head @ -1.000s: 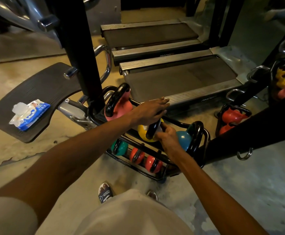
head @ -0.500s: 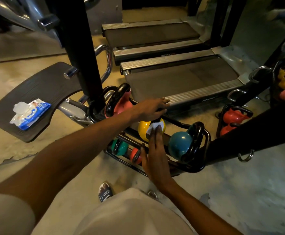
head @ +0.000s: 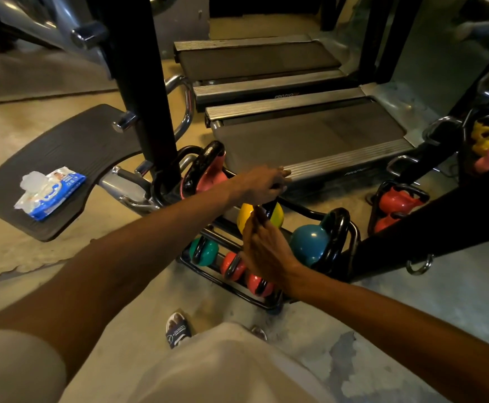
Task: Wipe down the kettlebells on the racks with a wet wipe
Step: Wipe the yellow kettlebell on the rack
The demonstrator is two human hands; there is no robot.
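Note:
A yellow kettlebell [head: 277,215] sits on the top tier of a low black rack [head: 353,237], between a pink kettlebell [head: 209,179] and a blue kettlebell [head: 309,242]. My left hand [head: 262,185] reaches over from the left and grips the yellow kettlebell's black handle. My right hand [head: 263,248] lies against the front of the yellow kettlebell, fingers up. The wet wipe is hidden under those fingers. On the lower tier rest a green kettlebell [head: 205,251] and two red kettlebells [head: 231,267].
A blue pack of wet wipes [head: 50,191] lies on a black footplate [head: 71,146] at the left. Two treadmills [head: 310,138] stand behind the rack. Another rack at the right holds red kettlebells [head: 397,202]. A thick black post [head: 138,82] rises beside the pink kettlebell.
My right hand has slid up the front of the yellow kettlebell and now covers the white wipe. My left hand has stayed on the handle.

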